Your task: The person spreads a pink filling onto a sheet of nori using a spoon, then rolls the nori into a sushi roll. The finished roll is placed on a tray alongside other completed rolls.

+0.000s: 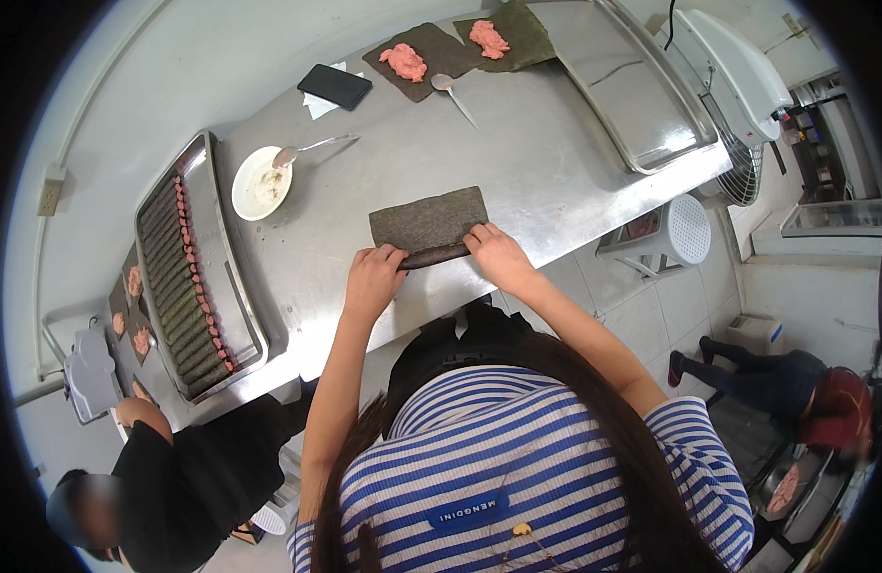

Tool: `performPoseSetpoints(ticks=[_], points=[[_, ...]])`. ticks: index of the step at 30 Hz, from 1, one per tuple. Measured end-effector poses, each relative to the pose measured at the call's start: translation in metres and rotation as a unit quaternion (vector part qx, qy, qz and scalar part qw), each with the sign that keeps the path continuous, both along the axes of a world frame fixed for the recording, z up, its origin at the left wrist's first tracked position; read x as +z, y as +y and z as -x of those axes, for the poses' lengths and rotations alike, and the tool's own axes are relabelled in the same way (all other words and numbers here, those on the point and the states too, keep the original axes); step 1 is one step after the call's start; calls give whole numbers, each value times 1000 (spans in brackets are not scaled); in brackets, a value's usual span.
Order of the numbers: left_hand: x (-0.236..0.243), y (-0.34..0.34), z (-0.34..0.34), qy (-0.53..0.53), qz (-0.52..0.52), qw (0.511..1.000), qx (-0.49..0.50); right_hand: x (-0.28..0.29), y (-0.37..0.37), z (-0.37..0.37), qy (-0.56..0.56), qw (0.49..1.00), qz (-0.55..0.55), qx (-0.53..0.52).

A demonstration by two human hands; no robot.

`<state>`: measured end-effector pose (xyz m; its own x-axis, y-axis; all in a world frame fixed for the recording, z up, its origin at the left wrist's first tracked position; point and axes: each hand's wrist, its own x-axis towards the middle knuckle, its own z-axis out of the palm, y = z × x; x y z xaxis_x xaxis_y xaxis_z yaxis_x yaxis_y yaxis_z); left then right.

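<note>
A person in a blue-and-white striped top, seen from above.

The top point(412, 471) has horizontal stripes and a finely ribbed look, with loose short sleeves; the right sleeve point(701, 466) shows most, ending above the elbow. On the front is a blue patch point(446, 517) with rounded ends and pale lettering. Near it lies a small gold-coloured, heart-like pendant point(522, 529) with pieces of thin chain. Long, dark, loose hair point(620, 430) falls down both sides of the chest. At the waist is a plain black garment point(424, 349), its exact cut hard to tell. The forearms, left hand point(375, 275) and right hand point(499, 257) are bare.
</note>
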<state>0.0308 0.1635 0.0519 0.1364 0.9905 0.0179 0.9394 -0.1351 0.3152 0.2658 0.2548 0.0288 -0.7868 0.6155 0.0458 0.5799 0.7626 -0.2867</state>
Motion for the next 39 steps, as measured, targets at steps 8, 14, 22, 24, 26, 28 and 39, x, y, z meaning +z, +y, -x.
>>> performPoseSetpoints(ticks=[8,14,22,24,26,28,39], points=[[6,-2,5,-15,21,1000,18,9,0,15,35,998,-31,46],[4,0,5,-16,37,999,30,-3,-13,59,36,994,-30,99],[0,2,9,-17,47,998,36,7,4,20,-10,999,34,31],[1,5,10,-18,66,997,42,8,8,8,-9,999,47,9],[7,9,11,-20,99,993,55,7,13,-1,-14,998,61,-16],[8,15,15,-37,118,990,60,8,17,-6,-25,996,78,-38],[20,45,25,-89,172,978,72,-2,1,46,138,983,-51,111]])
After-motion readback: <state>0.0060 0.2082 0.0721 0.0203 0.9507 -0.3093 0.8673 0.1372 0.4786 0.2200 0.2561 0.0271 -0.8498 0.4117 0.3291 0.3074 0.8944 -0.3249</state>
